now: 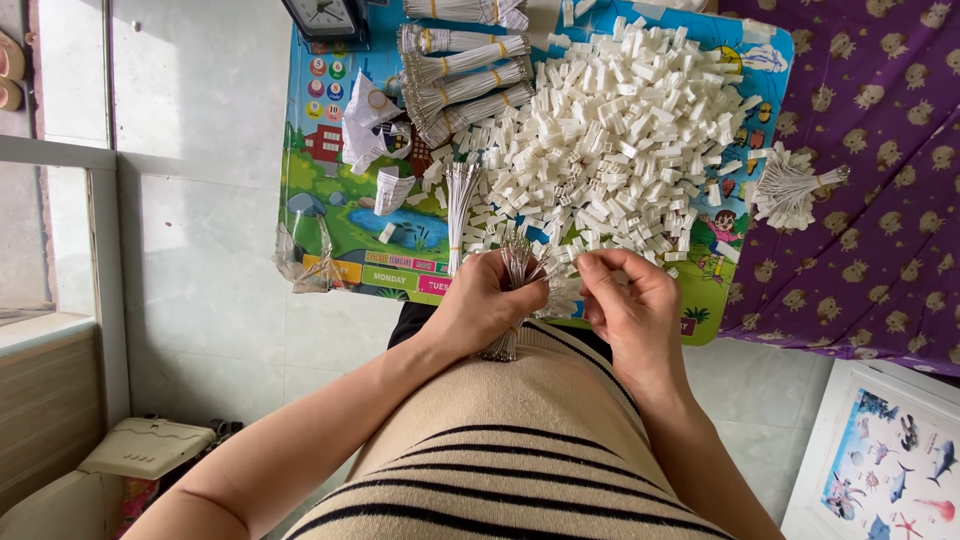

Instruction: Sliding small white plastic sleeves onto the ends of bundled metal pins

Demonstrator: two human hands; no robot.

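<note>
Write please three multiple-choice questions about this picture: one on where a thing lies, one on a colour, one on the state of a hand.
1. Where does the heap of small plastic blocks lie?
A. on the colourful board
B. on the tiled floor
C. on the purple cloth

2. What colour are the blocks?
A. blue
B. white
C. black

3. What is the left hand doing?
A. resting flat and open
B. gripping a bundle of thin wires
C. holding the clock

Answers:
1 A: the heap covers the picture board, not the floor or the cloth.
2 B: every block looks white.
3 B: the fingers close around the upright wire bundle, while the right hand pinches something small beside it.
</note>
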